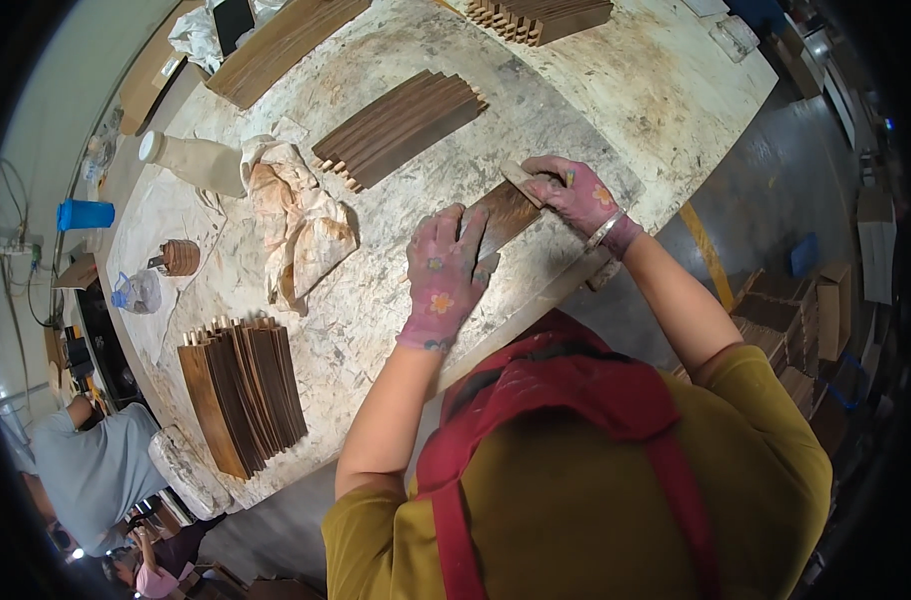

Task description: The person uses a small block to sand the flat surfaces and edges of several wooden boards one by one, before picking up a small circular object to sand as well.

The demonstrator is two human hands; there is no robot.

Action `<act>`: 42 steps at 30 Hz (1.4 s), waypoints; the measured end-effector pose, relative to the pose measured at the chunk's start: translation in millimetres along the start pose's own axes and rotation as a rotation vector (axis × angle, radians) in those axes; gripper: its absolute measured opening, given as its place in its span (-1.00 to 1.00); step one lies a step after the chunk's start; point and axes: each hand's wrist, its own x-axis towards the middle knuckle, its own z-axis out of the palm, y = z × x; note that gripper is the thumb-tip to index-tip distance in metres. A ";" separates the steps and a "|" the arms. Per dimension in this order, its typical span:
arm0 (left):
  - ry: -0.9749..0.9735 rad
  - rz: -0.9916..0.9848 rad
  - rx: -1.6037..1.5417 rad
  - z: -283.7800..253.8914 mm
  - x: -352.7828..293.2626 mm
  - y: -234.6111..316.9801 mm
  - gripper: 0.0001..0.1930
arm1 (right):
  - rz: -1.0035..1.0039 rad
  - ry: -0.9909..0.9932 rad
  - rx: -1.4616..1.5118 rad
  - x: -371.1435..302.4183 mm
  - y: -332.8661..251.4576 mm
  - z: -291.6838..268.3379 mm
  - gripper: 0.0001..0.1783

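Note:
A dark brown wooden board lies on the worktable in front of me. My left hand, in a stained pink glove with flower prints, rests over its left end. The long fingers reach across the board and the thumb sits at its near edge, holding it down. My right hand, gloved alike, is closed on a flat tan sanding block at the board's far right end. The block's underside is hidden. A bundle of similar boards with pale tenon ends lies just beyond my hands.
Stacked boards stand at the left near edge; more boards lie at the back. A crumpled stained cloth, a whitish bottle and a brown coiled roll occupy the table's left. Another person is at lower left.

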 end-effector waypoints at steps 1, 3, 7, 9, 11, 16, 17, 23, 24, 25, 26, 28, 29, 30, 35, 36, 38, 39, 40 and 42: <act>-0.001 -0.006 -0.005 0.4 0.0 -0.7 -0.37 | -0.023 0.035 -0.083 -5.9 -9.0 3.0 -0.47; -0.004 -0.016 -0.025 0.5 -0.5 -0.5 -0.37 | 0.021 0.067 -0.154 -27.0 -20.0 5.4 -0.48; 0.069 0.030 -0.017 4.5 -1.7 -3.8 -0.37 | 0.030 -0.123 -0.441 -67.9 -27.7 -25.2 -0.52; 0.071 0.061 0.080 -5.0 -1.6 7.7 -0.36 | 0.033 -0.177 -0.455 -77.6 -36.3 -34.9 -0.53; 0.056 0.078 0.026 -5.1 -10.6 15.4 -0.31 | -0.002 -0.131 -0.421 -77.0 -48.1 -31.7 -0.53; 0.093 0.145 -0.019 19.3 -35.1 24.7 -0.38 | -0.338 -0.230 -0.474 -14.4 -90.2 43.8 -0.58; 0.124 0.156 0.005 25.5 -39.5 21.5 -0.43 | -0.267 -0.304 -0.482 -8.1 -101.8 68.4 -0.61; 0.101 -0.033 -0.299 14.3 -38.8 26.8 -0.54 | -0.437 -0.486 -0.847 21.3 -87.6 133.4 -0.68; 0.138 0.022 -0.210 20.9 -39.8 22.8 -0.51 | -0.449 -0.474 -0.828 21.3 -84.0 122.2 -0.68; 0.177 0.084 -0.130 31.1 -41.6 19.2 -0.47 | -0.346 -0.437 -0.774 23.0 -73.4 102.0 -0.85; 0.218 0.137 -0.043 36.8 -43.2 16.7 -0.43 | -0.431 -0.364 -0.768 22.5 -70.4 76.5 -0.84; 0.209 0.132 -0.044 23.8 -38.9 22.9 -0.31 | -0.355 -0.303 -0.888 24.8 -66.4 20.9 -0.64; 0.195 0.124 -0.051 21.5 -38.9 23.4 -0.29 | -0.256 -0.283 -1.120 30.3 -71.9 3.1 -0.68; 0.182 0.116 -0.059 20.6 -39.2 23.8 -0.28 | -0.178 -0.298 -1.265 33.1 -73.9 -14.0 -0.72; 0.123 0.106 -0.105 34.9 -51.8 28.8 -0.35 | -0.408 -0.419 -0.763 2.8 -102.4 45.6 -0.73; 0.101 0.101 -0.097 40.8 -56.6 28.0 -0.37 | -0.444 -0.554 -0.750 -0.6 -108.0 67.9 -0.74; -0.009 -0.053 -0.309 58.2 -65.1 27.8 -0.38 | -0.750 -0.820 -0.893 -3.1 -112.3 106.1 -0.76; -0.063 -0.134 -0.412 65.7 -69.8 27.0 -0.38 | -0.813 -0.840 -0.905 0.9 -104.0 113.7 -0.77; -0.044 -0.080 -0.331 61.9 -69.4 27.0 -0.37 | -0.866 -0.853 -0.922 8.1 -92.6 118.9 -0.77; -0.001 0.030 -0.172 51.1 -65.3 29.7 -0.35 | -0.945 -0.844 -0.891 23.1 -90.4 115.4 -0.74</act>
